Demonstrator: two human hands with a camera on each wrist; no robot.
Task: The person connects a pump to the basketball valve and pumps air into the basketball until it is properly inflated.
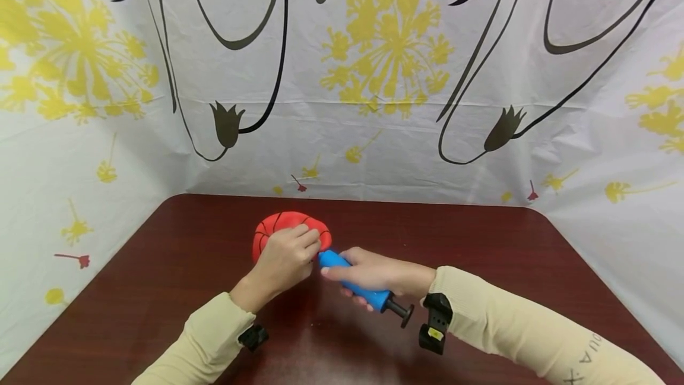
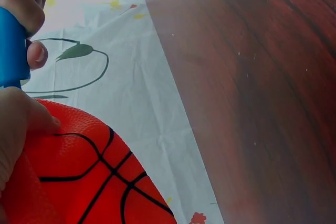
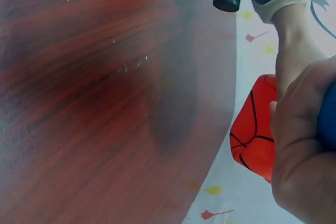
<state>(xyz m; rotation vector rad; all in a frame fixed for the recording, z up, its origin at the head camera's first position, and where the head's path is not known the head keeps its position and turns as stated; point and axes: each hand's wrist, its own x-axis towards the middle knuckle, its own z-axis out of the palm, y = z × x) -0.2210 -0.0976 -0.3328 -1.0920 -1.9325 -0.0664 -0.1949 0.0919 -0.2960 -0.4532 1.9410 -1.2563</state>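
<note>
A soft, partly collapsed red ball with black basketball lines [image 1: 267, 229] is gripped by my left hand [image 1: 291, 252], whose fingers pinch it at its right side. In the left wrist view the ball [image 2: 105, 156] bulges below the thumb. My right hand [image 1: 369, 270] wraps round the barrel of a blue hand pump [image 1: 376, 298], its black plunger handle [image 1: 399, 311] pointing down to the right. The pump's tip meets the ball at my left fingers, which hide the joint. In the right wrist view the ball [image 3: 253, 129] shows behind my right hand.
Both hands are over a dark red-brown wooden table [image 1: 149, 290]. A white sheet printed with yellow and grey flowers [image 1: 369, 153] hangs behind it and at both sides. Black wrist cameras [image 1: 253, 336] sit at both cuffs of the cream sleeves.
</note>
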